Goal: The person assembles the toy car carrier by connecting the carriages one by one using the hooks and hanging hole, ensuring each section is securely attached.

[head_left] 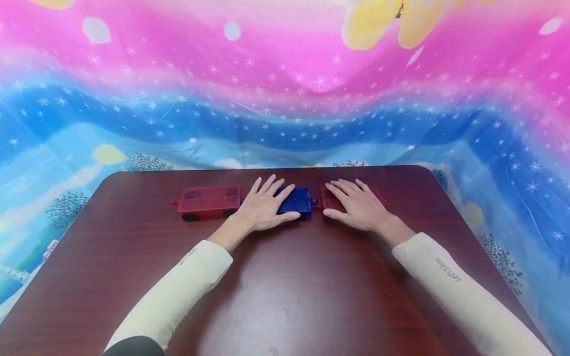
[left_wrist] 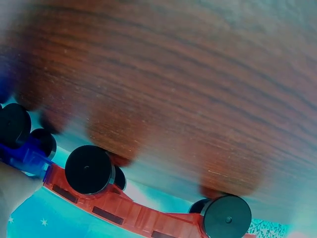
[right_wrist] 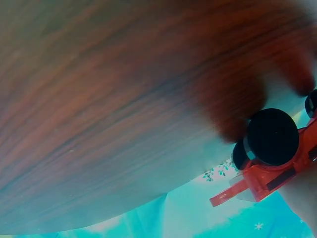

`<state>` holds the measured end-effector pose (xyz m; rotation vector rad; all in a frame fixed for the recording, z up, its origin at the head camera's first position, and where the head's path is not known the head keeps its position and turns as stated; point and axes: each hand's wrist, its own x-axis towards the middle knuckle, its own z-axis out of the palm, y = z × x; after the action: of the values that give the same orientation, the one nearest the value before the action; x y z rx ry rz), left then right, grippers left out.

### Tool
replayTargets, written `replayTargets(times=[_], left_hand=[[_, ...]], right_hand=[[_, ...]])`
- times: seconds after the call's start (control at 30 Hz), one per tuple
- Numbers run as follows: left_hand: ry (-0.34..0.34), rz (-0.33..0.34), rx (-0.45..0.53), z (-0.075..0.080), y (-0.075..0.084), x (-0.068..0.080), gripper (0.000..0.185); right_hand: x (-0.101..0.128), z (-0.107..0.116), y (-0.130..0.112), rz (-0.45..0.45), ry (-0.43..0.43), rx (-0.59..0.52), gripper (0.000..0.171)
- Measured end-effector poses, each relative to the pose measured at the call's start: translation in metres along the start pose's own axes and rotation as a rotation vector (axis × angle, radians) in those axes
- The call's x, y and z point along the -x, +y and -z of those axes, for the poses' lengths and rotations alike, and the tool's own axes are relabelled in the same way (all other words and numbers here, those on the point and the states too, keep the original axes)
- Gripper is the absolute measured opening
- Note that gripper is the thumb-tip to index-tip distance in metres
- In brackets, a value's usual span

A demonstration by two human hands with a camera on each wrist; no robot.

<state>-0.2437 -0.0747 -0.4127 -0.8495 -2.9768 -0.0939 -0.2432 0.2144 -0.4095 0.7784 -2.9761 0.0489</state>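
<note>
A row of three see-through toy train wagons with black wheels stands on the table. My left hand point(head_left: 260, 208) rests flat with spread fingers over the blue wagon point(head_left: 300, 200) in the middle, covering its left part. Over the right-hand red wagon point(head_left: 328, 199) lies my right hand point(head_left: 358, 207), fingers straight and slightly spread, hiding much of it. The left-hand red wagon point(head_left: 209, 200) is beside my left hand, untouched as far as I see. In the left wrist view, this red wagon point(left_wrist: 131, 215) meets the blue one. The right wrist view catches a red hook point(right_wrist: 229, 193).
The dark wooden table point(head_left: 285, 296) has rounded far corners. Close behind its far edge hangs a pink and blue patterned cloth point(head_left: 285, 113), which also runs down both sides. The wagons stand near that far edge.
</note>
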Motion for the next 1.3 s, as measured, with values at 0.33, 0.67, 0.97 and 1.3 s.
replayTargets(times=[0.33, 0.67, 0.97, 1.3], left_hand=[[0.015, 0.021, -0.005, 0.011, 0.0, 0.004, 0.087], [0.05, 0.069, 0.018, 0.019, -0.007, 0.015, 0.085], [0.067, 0.117, 0.03, 0.023, -0.021, 0.032, 0.084], [0.071, 0.145, 0.032, 0.026, -0.032, 0.045, 0.082]], right_hand=[[-0.003, 0.004, -0.004, 0.008, 0.016, -0.014, 0.086], [-0.004, 0.013, -0.011, -0.001, 0.055, -0.049, 0.082], [-0.004, 0.017, -0.019, 0.007, 0.057, -0.081, 0.081], [-0.01, 0.02, -0.032, 0.033, 0.084, -0.101, 0.076]])
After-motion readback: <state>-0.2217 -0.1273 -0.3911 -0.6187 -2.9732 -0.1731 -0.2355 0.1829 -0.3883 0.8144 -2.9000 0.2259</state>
